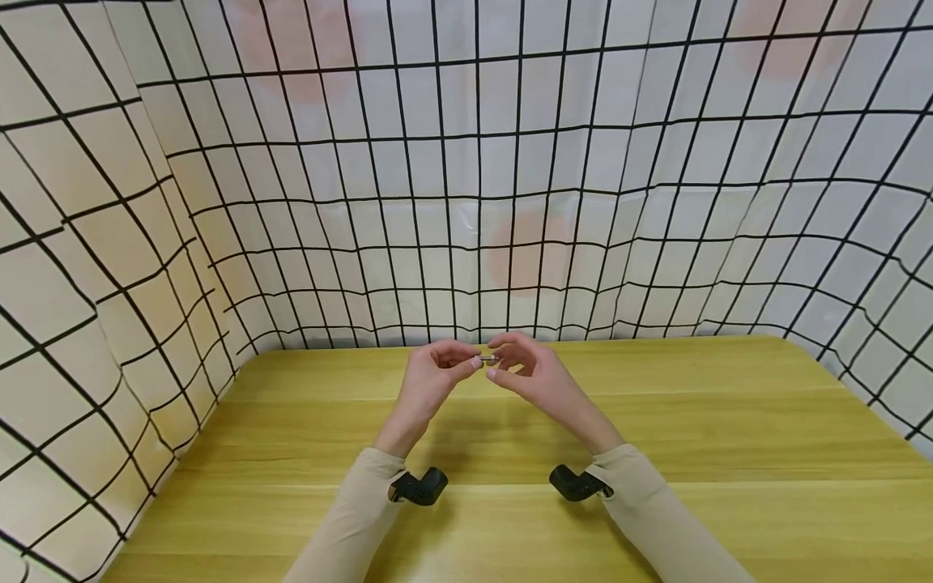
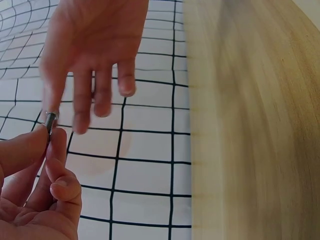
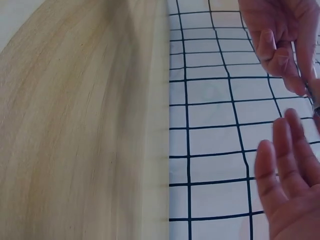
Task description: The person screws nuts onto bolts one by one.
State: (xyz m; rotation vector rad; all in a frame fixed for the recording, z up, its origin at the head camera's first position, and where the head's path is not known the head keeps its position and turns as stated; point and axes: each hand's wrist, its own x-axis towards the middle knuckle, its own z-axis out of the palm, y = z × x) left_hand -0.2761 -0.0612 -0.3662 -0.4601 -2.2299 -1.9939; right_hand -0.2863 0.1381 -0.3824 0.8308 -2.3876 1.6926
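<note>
A small silvery metal bolt (image 1: 487, 358) is held level in the air above the far part of the table. My left hand (image 1: 430, 380) pinches one end of it between thumb and forefinger. My right hand (image 1: 543, 376) is around its wider free end, with thumb and fingers apart in the head view. In the left wrist view the bolt (image 2: 50, 119) sticks up from the left fingertips, and the right hand's other fingers hang fairly straight. Whether a right fingertip touches the bolt cannot be made out. The right wrist view catches the bolt only at its edge.
Beneath both hands lies a wooden tabletop (image 1: 692, 437). White sheeting with a black grid (image 1: 452, 219) stands along its back edge and sides. Each wrist carries a black camera mount (image 1: 421, 487) over a beige sleeve.
</note>
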